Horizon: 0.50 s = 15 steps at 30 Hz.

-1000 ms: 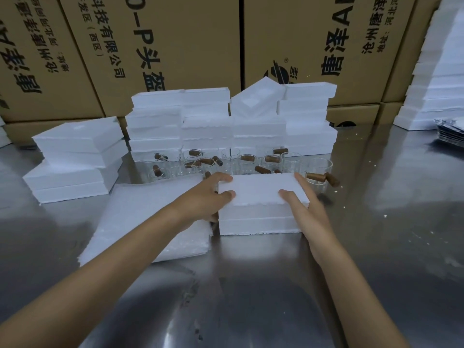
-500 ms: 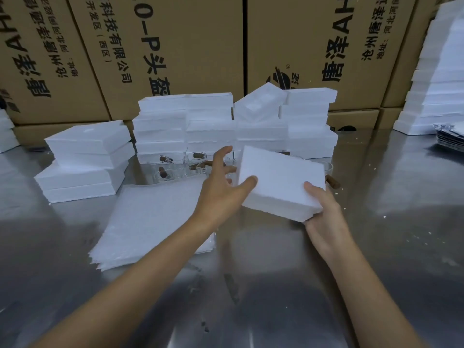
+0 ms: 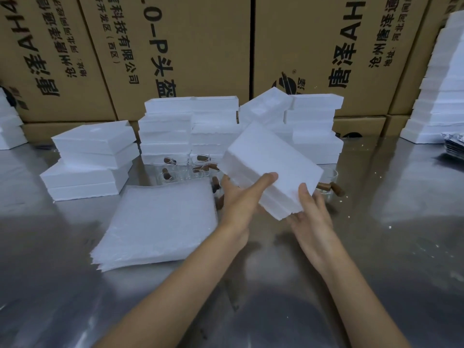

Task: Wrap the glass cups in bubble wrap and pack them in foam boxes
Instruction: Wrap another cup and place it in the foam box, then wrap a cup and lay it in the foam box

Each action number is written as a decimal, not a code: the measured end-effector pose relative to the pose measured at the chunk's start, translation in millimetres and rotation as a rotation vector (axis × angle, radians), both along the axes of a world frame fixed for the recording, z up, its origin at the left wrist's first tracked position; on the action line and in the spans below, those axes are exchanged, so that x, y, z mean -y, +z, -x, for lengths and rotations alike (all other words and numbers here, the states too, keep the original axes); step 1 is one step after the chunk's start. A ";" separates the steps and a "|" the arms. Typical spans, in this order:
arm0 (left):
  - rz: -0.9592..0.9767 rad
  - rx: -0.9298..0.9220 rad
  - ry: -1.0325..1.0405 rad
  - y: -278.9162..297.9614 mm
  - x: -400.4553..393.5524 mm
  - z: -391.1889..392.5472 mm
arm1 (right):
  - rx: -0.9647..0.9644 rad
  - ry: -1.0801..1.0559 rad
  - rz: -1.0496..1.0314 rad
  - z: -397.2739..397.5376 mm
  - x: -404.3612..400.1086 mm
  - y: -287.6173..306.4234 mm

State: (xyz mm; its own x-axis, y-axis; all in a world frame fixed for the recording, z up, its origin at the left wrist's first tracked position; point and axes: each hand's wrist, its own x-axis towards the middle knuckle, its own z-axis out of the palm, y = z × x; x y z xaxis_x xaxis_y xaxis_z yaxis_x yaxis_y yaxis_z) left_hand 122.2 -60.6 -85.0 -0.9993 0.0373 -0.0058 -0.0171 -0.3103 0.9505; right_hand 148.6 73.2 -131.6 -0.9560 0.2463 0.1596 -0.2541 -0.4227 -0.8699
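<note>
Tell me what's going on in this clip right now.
A person is packing at a steel table. Both hands hold one white foam box tilted in the air: the left hand grips its near-left side, the right hand supports its lower corner. A stack of bubble wrap sheets lies to the left. Glass cups with brown handles sit behind, unwrapped, in front of stacked foam boxes.

Bare steel table [image 3: 376,259] lies open to the right of the hands [image 3: 276,204] and below them toward the viewer. Just left, a stack of bubble wrap sheets [image 3: 160,222] covers the surface. Beyond the hands, glass cups [image 3: 180,169] stand close together, backed by a wall of stacked foam boxes [image 3: 190,129] and cardboard cartons [image 3: 175,46]; further foam stacks [image 3: 90,159] block the far left.
</note>
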 end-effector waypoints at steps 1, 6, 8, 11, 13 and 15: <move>-0.001 0.009 0.033 5.1 8.6 4.9 | 0.015 -0.019 -0.062 0.7 1.4 -0.8; -0.116 -0.012 0.294 25.2 82.2 27.1 | 0.114 -0.120 -0.152 5.3 -5.1 -4.0; -0.208 0.010 0.451 26.2 118.9 34.4 | 0.133 -0.101 -0.112 6.5 -8.8 -4.6; -0.373 0.110 0.695 24.4 169.5 40.8 | 0.157 -0.083 -0.083 6.6 -8.8 -4.8; -0.427 0.154 0.818 21.4 198.8 41.6 | 0.178 -0.081 -0.083 5.4 -5.7 -3.4; -0.474 0.181 0.887 17.0 221.1 40.4 | 0.199 -0.089 -0.079 4.0 -3.1 -1.9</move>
